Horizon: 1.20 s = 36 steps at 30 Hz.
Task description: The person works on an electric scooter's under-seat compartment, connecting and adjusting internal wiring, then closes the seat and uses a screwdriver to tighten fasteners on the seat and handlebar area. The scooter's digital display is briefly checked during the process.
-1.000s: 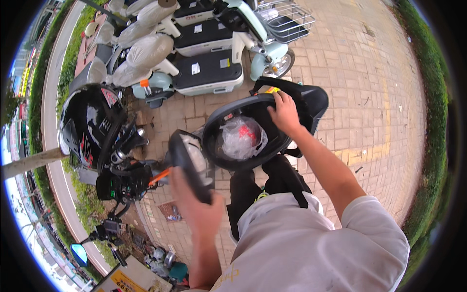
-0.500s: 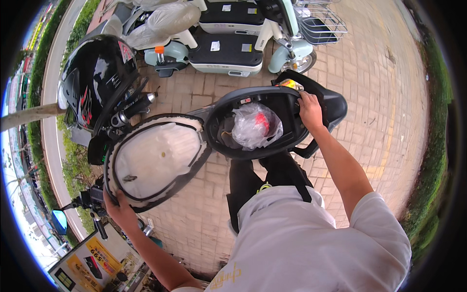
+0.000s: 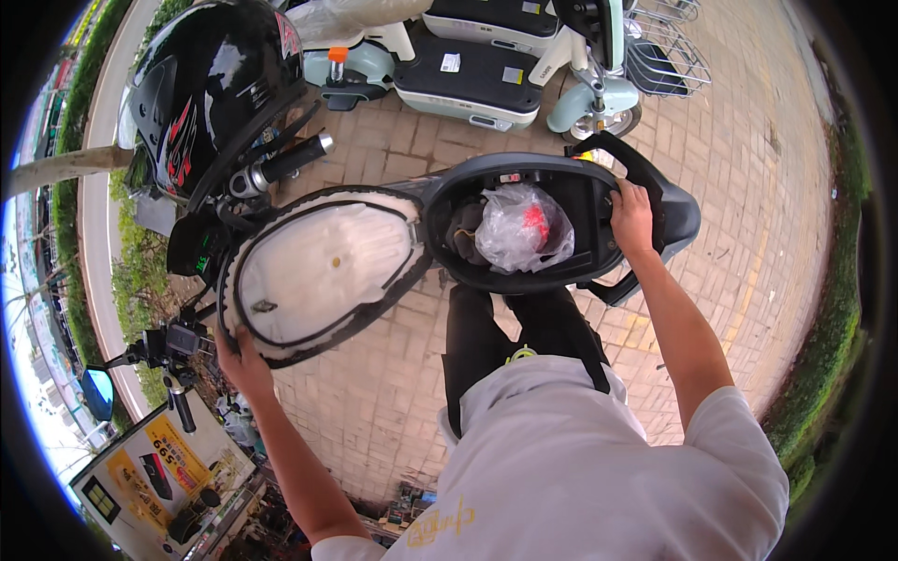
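An electric scooter's seat [image 3: 323,266] lies flipped up, its pale underside and black rubber-edged rim facing me. My left hand [image 3: 247,366] grips the seat's near-left edge, thumb on top and the other fingers partly hidden. To the right the black storage compartment [image 3: 449,273] under the seat stands uncovered. Inside it sits a crumpled clear plastic bag [image 3: 510,234] with something red showing through, beside a dark cloth-like bundle [image 3: 465,234]. My right hand [image 3: 633,217] is closed over the compartment's right rim, near the black rear grab rail [image 3: 673,215].
A glossy black helmet [image 3: 220,93] rests by the handlebar grip [image 3: 295,157] at upper left. Parked pale-green scooters [image 3: 468,79] line the far side, one with a wire basket [image 3: 669,65]. Another handlebar [image 3: 178,374] and a signboard [image 3: 154,477] are at lower left. Brick paving lies underneath.
The view has shifted, so the scooter, helmet and parked scooters appear higher and further right. Both hands keep their places on the seat edge and the compartment rim.
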Motion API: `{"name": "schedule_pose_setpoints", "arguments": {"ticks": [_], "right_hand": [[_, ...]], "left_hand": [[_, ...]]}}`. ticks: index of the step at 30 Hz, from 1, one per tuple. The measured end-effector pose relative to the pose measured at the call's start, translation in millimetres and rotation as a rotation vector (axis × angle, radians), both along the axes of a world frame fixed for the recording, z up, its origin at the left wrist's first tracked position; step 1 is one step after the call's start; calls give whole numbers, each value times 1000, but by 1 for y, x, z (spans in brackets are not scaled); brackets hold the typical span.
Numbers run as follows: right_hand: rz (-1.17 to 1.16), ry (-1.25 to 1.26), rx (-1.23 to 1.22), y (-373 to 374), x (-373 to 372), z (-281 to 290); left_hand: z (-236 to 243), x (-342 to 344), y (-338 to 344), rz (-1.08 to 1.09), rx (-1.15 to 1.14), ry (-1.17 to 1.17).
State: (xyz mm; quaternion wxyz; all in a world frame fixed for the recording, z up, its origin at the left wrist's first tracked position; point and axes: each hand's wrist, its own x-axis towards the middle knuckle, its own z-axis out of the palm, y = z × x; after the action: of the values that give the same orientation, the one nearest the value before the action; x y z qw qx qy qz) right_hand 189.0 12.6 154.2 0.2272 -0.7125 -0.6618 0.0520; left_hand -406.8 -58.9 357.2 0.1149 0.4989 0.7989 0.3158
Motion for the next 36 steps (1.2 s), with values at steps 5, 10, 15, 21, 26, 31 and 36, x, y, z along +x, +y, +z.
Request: {"name": "schedule_pose_setpoints", "arguments": {"ticks": [5,10,15,21,26,31,36], "right_hand": [[27,17,8,1,1,-2],[-75,102,-32,-8,-2,-1],[-95,36,-69,-16,0,-3],[-98,-55,-37,-12,2,-4],[-188,-70,-82,-17,-4,1],[-279,38,-98,-25,-8,-1],[-277,13,-56,-22,-10,-5]], "left_hand": [[-15,-25,-4,76,14,-73],[-29,-41,1,166,54,-192],[-42,-34,-4,345,73,-351],[-64,74,-49,240,171,407],[-208,242,-42,-277,-425,-471],[-314,292,5,633,-895,-763],[-328,301,8,713,-803,-641]]}}
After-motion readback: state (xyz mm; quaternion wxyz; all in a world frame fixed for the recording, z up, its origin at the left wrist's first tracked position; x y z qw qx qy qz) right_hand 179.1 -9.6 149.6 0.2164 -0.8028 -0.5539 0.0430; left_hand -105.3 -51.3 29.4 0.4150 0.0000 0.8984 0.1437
